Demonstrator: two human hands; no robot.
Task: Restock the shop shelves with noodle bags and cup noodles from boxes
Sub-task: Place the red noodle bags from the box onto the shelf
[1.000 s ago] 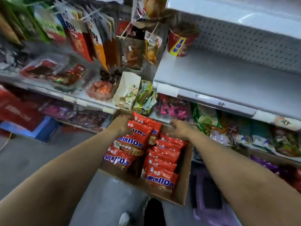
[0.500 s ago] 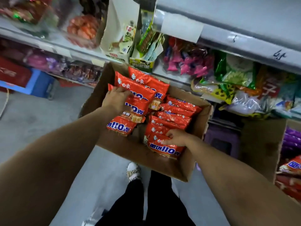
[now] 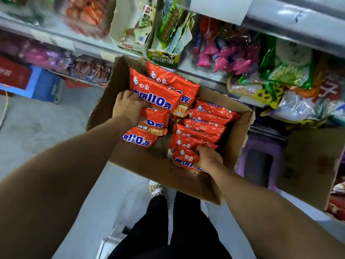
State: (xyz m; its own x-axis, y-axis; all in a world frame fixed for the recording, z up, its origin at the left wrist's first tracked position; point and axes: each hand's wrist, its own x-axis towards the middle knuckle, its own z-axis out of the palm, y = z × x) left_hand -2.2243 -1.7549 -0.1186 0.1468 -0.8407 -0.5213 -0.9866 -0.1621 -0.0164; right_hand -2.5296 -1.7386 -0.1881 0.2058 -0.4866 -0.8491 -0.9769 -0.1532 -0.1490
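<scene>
Restocking looks barely begun on this carton. The cardboard box (image 3: 141,165) under both grips is packed with orange noodle bags (image 3: 205,126), and none of them can be seen on the shelves (image 3: 291,25) beyond it. No cup noodles are in view. By this showing, nearly the whole load has yet to go up.

The left grip (image 3: 128,105) reaches down into the far-left part of the box. Its fingers are curled round the near edge of the top bag (image 3: 156,92) of a flat pile. More bags of that pile lie directly beneath the grip and toward the person's body.

The right grip (image 3: 209,158) is lower and nearer the body, narrow and closed on the front bag (image 3: 184,157) of a row standing on edge. The rest of that row runs away from the grip toward the shelves. Between the two grips a bare patch of the box's floor shows.

Both forearms stretch forward and down, the left reaching farther out than the right. Neither bag appears to be lifted clear of its neighbours.

Outward of the right grip stands a purple stool (image 3: 261,161). Past it is a second box (image 3: 308,165) with reddish packets at its edge. Far outward of the left grip a blue crate (image 3: 44,85) sits on the floor (image 3: 46,128).
</scene>
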